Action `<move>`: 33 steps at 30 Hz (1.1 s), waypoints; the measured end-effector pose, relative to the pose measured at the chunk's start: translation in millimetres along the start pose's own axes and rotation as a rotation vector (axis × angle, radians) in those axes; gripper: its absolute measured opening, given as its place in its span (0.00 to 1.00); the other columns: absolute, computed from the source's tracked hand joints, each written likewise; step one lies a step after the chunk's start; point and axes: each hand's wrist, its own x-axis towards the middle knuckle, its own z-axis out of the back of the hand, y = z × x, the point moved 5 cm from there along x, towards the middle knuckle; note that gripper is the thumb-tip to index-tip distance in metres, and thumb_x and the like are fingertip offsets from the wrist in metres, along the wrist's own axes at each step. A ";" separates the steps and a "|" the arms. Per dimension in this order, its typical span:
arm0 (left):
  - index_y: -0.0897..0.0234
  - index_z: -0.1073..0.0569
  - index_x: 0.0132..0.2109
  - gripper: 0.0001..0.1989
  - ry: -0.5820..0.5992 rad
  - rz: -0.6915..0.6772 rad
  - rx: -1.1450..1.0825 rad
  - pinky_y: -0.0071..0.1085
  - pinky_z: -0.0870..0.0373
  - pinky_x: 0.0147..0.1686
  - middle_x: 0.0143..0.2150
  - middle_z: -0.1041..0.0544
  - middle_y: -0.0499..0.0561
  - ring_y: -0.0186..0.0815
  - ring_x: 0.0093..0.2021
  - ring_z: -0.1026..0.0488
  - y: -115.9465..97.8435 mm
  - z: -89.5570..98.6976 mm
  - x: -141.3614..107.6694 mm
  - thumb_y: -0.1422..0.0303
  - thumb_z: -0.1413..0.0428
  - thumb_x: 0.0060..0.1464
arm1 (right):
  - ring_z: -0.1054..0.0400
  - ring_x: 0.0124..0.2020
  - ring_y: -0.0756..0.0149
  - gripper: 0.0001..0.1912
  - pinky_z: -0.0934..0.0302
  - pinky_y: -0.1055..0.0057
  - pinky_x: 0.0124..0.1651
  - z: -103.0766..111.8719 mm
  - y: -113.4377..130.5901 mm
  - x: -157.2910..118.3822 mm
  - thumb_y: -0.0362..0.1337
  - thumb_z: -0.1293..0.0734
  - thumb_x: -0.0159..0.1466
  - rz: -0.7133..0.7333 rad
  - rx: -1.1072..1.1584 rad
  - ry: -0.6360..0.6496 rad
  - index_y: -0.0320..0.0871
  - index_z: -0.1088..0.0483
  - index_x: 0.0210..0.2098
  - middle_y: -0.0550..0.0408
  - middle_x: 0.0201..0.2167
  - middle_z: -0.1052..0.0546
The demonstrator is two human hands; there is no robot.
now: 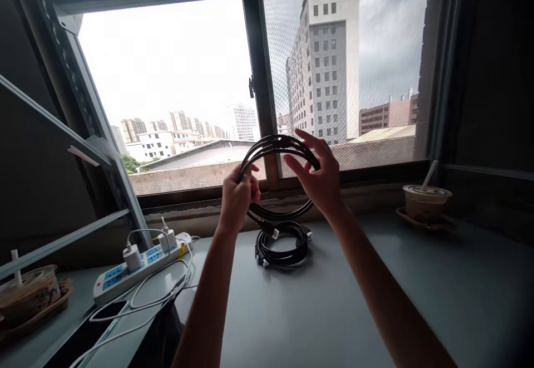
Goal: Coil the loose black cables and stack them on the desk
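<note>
My left hand [241, 192] is closed around the left side of a coiled black cable [277, 144], held upright above the desk. At the coil's right side is my right hand [320, 173], its thumb and index finger spread apart and the loops running between them. Some of its other fingers are partly hidden. A cable plug with a pale tip [273, 232] hangs below my left hand. Just beneath, a second coiled black cable [287, 256] lies on the desk, with pale-tipped plugs at its edges.
On the grey desk [283, 323], a power strip [142, 268] with white chargers and loose white cords stands left. Lidded cups with straws sit at far left [31, 290] and right [426, 204]. A window [256, 95] is ahead; a metal frame [104, 151] rises left.
</note>
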 end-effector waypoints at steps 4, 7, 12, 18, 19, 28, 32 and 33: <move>0.64 0.35 0.30 0.08 -0.017 0.066 -0.009 0.19 0.50 0.11 0.16 0.39 0.40 0.22 0.12 0.43 3.6 3.6 0.8 0.68 0.49 0.57 | 0.36 0.32 0.72 0.24 0.41 0.79 0.23 -0.3 3.1 -0.5 0.44 0.30 0.55 -0.006 0.037 0.005 0.45 0.30 0.50 0.53 0.37 0.30; 0.64 0.36 0.30 0.10 0.126 0.115 -0.063 0.18 0.52 0.11 0.16 0.42 0.39 0.21 0.12 0.44 3.6 -1.0 -0.3 0.64 0.49 0.58 | 0.36 0.29 0.74 0.16 0.41 0.78 0.25 4.2 3.5 0.3 0.41 0.33 0.59 -0.012 0.016 -0.086 0.43 0.27 0.46 0.54 0.34 0.29; 0.65 0.39 0.27 0.15 0.306 0.155 -0.106 0.17 0.59 0.11 0.14 0.49 0.36 0.17 0.11 0.54 -5.2 -6.1 -7.6 0.62 0.42 0.52 | 0.34 0.31 0.73 0.15 0.39 0.76 0.31 5.6 -4.8 1.6 0.40 0.32 0.59 -0.010 -0.008 -0.134 0.42 0.26 0.44 0.55 0.32 0.29; 0.64 0.38 0.26 0.23 0.230 0.278 -0.308 0.20 0.63 0.09 0.12 0.52 0.38 0.21 0.10 0.56 -3.5 -9.1 -6.2 0.51 0.59 0.60 | 0.36 0.30 0.72 0.13 0.39 0.76 0.33 6.3 -1.7 -0.7 0.41 0.34 0.61 0.051 -0.110 -0.162 0.44 0.25 0.42 0.55 0.31 0.30; 0.64 0.40 0.24 0.23 0.220 0.294 -0.351 0.20 0.63 0.09 0.11 0.52 0.39 0.21 0.10 0.57 -2.8 -9.8 -5.7 0.54 0.61 0.61 | 0.36 0.31 0.72 0.12 0.39 0.75 0.33 6.6 -0.1 -1.0 0.41 0.34 0.61 0.062 -0.120 -0.164 0.45 0.25 0.42 0.55 0.31 0.30; 0.64 0.41 0.22 0.19 0.334 0.429 -0.459 0.19 0.58 0.08 0.13 0.53 0.40 0.21 0.08 0.54 -0.6 -10.2 -8.5 0.65 0.58 0.61 | 0.32 0.37 0.66 0.10 0.36 0.72 0.40 11.4 6.1 -1.6 0.40 0.35 0.62 0.138 -0.251 -0.195 0.45 0.24 0.39 0.53 0.33 0.28; 0.64 0.40 0.23 0.17 0.448 0.467 -0.502 0.19 0.59 0.07 0.13 0.53 0.39 0.21 0.07 0.56 -3.3 -11.4 -10.3 0.65 0.57 0.60 | 0.31 0.38 0.67 0.09 0.36 0.73 0.42 10.9 5.1 -1.0 0.39 0.36 0.63 0.123 -0.214 -0.188 0.44 0.25 0.39 0.54 0.34 0.28; 0.64 0.39 0.24 0.16 0.468 0.473 -0.501 0.19 0.60 0.06 0.12 0.55 0.39 0.21 0.07 0.57 -4.2 -11.7 -10.7 0.65 0.57 0.60 | 0.31 0.38 0.68 0.09 0.36 0.73 0.42 11.1 5.6 -1.1 0.38 0.36 0.63 0.129 -0.196 -0.194 0.44 0.25 0.39 0.54 0.34 0.28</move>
